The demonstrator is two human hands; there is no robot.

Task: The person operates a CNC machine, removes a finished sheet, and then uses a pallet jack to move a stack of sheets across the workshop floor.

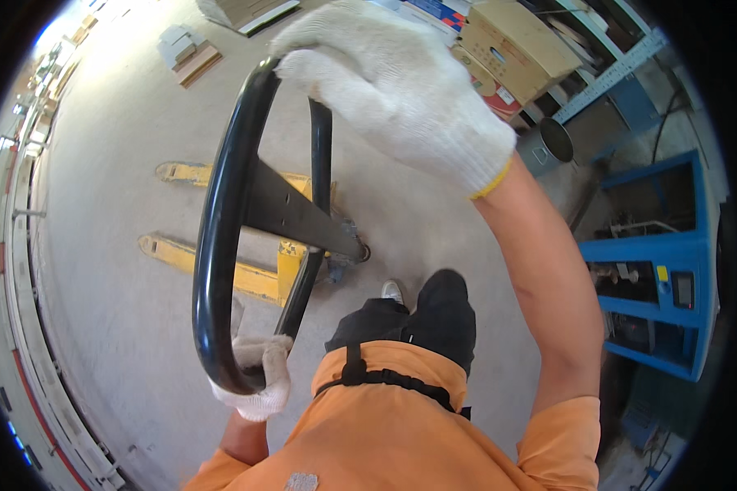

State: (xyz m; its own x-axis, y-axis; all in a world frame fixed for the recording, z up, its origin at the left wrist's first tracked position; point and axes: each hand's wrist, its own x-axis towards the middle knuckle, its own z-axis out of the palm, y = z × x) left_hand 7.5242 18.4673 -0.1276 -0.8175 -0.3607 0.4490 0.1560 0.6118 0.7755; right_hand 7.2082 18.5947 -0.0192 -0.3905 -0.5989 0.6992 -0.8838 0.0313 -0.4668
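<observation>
Both white-knit-gloved hands wrapped on black steel loop handle [221, 237]: right hand [401, 90] far end, left hand [258, 376] near end, both fists closed. Yellow pallet jack [221, 270] probably mid-haul; next, steady pull, forks unloaded.

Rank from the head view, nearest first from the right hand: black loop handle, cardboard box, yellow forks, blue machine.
1. Black loop handle: gripped by right hand.
2. Cardboard box: just right.
3. Yellow forks: floor, lower left.
4. Blue machine: far right.

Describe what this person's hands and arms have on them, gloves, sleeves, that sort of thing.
Both the left hand and the right hand wear white knitted work gloves; the right glove's cuff has a yellow edge. The forearms are bare between glove and sleeve. Short orange sleeves belong to an orange shirt, crossed at the chest by a black strap.
</observation>
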